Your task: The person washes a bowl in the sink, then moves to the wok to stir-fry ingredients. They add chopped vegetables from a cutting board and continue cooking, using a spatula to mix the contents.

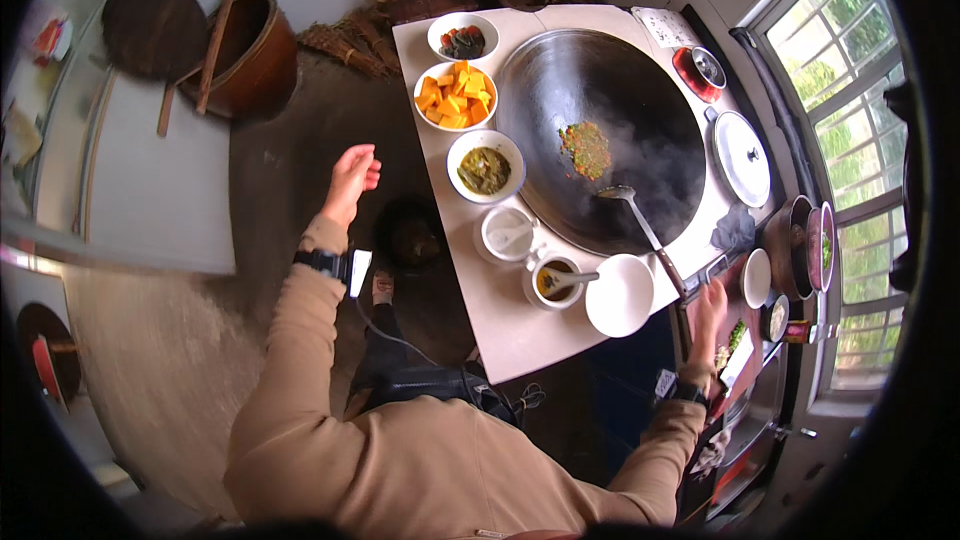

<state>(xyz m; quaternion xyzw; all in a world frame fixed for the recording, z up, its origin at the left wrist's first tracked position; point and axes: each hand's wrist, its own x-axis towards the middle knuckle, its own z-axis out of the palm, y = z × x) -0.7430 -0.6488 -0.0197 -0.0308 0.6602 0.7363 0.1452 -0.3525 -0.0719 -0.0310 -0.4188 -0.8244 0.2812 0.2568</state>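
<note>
My left hand (352, 181) is held in the air left of the tiled counter (499, 345), fingers curled in, with nothing seen in it. Beside the end of the wok spatula's handle (670, 271), my right hand (707, 319) is raised over the near edge of a cutting board, seemingly holding nothing. The spatula's metal head (616, 193) rests inside a large steaming wok (645, 105). Chopped red and green seasoning (585, 150) lies in the wok. On the board are a cleaver (737, 358) and chopped greens (737, 334).
Along the counter's left side stand bowls of orange chunks (455, 96), dark pieces with red bits (463, 41) and greens (484, 171). Nearer are two white cups (504, 234) with spoons and a white bowl (619, 295). A lid (741, 157) lies right of the wok.
</note>
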